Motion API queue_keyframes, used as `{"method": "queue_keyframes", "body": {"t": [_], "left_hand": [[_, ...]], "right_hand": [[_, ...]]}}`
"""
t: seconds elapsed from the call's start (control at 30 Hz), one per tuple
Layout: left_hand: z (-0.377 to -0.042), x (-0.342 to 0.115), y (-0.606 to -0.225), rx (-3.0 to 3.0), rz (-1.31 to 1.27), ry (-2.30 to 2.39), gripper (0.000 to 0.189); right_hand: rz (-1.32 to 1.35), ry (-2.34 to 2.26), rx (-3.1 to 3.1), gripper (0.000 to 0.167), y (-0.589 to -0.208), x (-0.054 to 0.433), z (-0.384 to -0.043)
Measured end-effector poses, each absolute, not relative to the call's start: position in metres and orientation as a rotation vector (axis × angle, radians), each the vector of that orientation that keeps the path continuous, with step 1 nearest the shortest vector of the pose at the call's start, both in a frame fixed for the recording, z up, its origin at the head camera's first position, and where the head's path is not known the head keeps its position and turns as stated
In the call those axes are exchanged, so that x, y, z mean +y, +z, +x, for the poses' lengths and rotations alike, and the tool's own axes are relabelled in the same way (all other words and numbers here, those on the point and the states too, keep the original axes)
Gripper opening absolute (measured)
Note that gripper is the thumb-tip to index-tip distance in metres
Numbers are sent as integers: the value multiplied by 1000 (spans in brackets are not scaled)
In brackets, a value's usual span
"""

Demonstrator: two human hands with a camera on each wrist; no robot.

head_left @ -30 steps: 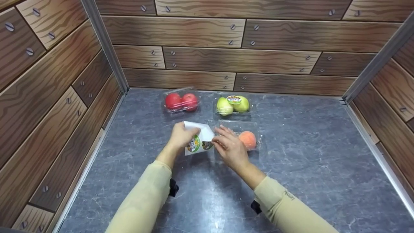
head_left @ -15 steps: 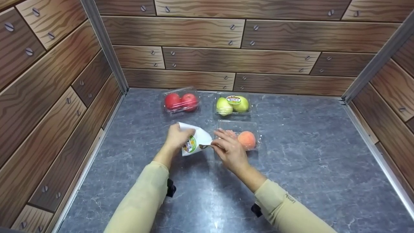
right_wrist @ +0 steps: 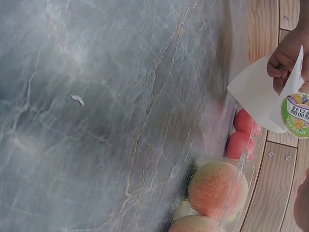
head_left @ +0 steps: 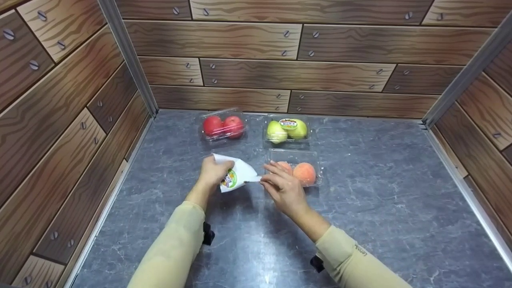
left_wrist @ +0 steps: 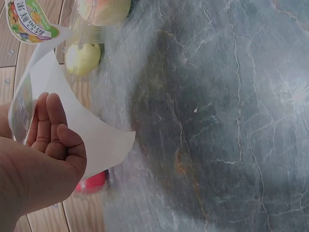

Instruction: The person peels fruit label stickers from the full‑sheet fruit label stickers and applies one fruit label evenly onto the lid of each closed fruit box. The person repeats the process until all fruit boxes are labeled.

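Observation:
My left hand (head_left: 214, 174) grips a white sheet of fruit stickers (head_left: 245, 170) between thumb and fingers above the table. The sheet is bent, its right side drawn into a narrow tip. At that tip my right hand (head_left: 286, 190) pinches with thumb and forefinger. A green oval label (right_wrist: 295, 116) reading "Fresh fruit" shows at the sheet's edge in the right wrist view. Beside the right hand, a clear plastic box (head_left: 294, 154) holds two peaches (head_left: 305, 174), one partly hidden by the fingers. Only a sliver of the right hand shows in its own wrist view.
At the back left stands a clear box with two red apples (head_left: 233, 127). To its right, another box holds two green pears (head_left: 277, 132) and bears an oval label (head_left: 289, 123). Wood-patterned walls (head_left: 248, 74) enclose the grey marbled table (head_left: 380, 192).
My left hand has moved left and slightly toward me with the sheet. The sheet's right side has narrowed toward the right hand, which stays nearly in place. More of the left peach now shows.

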State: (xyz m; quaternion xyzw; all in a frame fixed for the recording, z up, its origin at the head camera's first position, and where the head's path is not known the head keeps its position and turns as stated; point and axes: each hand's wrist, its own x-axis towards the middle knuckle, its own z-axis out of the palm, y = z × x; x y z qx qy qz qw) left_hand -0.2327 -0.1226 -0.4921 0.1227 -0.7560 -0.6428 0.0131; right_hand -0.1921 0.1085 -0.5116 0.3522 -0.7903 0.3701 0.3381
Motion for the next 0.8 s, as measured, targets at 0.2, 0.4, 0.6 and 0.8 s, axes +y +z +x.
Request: {"method": "queue_keyframes", "body": {"t": [0.2, 0.4, 0.6, 0.8], "left_hand": [[-234, -126, -497, -2328, 419, -2009, 10], [-233, -130, -499, -2378, 492, -1988, 21], [-232, -134, -503, -2490, 526, -1946, 31], [-232, -136, -510, -2555, 534, -1947, 31]], "right_hand": [[914, 986, -2032, 15, -510, 111, -189], [878, 1021, -2030, 17, -509, 116, -189], [823, 1027, -2049, 16, -506, 123, -188], [783, 1063, -2043, 17, -503, 128, -187]]}}
